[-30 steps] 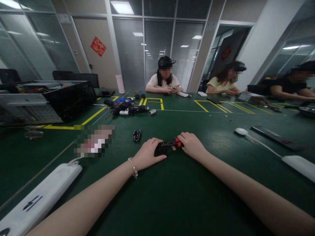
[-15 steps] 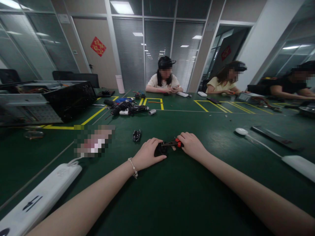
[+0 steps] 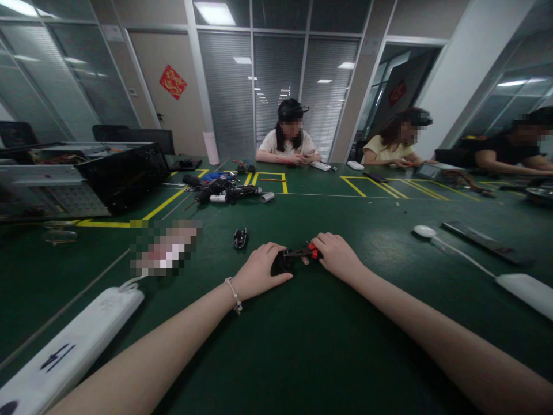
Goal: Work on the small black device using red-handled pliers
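Note:
My left hand (image 3: pixel 259 270) lies curled over a small black part (image 3: pixel 280 264) on the green table, holding it down. My right hand (image 3: pixel 336 255) is closed on a red-handled tool (image 3: pixel 307 251) whose dark tip points left onto the black part. A thin bracelet sits on my left wrist. Another small black piece (image 3: pixel 240 237) lies loose on the table just beyond my left hand.
A white power strip (image 3: pixel 73 344) lies at near left and a white mouse with cable (image 3: pixel 425 231) at right. An open computer case (image 3: pixel 82 176) stands at far left. Tools (image 3: pixel 224 190) are piled mid-table. Three people sit at the far side.

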Tool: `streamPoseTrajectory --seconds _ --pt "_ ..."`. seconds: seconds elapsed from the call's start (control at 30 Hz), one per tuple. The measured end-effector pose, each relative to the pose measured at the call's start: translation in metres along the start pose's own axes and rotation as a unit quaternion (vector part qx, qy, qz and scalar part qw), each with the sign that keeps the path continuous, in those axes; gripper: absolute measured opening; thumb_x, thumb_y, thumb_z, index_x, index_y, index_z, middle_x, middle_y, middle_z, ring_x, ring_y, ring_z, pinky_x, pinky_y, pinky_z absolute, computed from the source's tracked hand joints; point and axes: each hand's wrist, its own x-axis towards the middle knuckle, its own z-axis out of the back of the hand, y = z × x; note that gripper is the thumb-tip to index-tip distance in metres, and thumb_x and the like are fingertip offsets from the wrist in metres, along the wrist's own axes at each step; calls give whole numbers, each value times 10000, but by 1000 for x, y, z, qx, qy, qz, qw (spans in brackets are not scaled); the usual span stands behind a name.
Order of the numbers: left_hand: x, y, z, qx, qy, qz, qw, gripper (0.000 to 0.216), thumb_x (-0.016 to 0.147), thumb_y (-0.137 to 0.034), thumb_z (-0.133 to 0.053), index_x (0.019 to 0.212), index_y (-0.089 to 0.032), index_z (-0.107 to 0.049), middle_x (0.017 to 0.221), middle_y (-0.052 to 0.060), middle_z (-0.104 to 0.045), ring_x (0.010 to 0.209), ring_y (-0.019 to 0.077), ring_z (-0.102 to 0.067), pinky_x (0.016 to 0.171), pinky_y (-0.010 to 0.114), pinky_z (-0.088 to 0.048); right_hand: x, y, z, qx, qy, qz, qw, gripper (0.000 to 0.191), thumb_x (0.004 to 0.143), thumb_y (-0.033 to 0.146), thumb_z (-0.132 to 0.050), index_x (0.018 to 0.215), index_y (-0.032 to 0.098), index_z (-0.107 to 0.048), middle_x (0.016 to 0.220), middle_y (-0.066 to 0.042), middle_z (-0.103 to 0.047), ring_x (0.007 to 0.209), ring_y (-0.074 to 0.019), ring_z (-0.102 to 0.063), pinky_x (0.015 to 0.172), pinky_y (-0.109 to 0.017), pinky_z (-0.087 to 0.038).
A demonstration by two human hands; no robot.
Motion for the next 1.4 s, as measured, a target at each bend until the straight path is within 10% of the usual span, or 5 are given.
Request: streamPoseTrajectory --seconds 1.4 --pt "1 2 -2 -3 4 5 1000 528 724 -488 -569 1157 -218 -432 1152 65 -480 1035 252 -471 873 410 -390 0 0 0 -7 -4 2 1000 331 656 113 -561 984 147 -535 948 -81 -553 855 -203 -493 755 -322 -379"
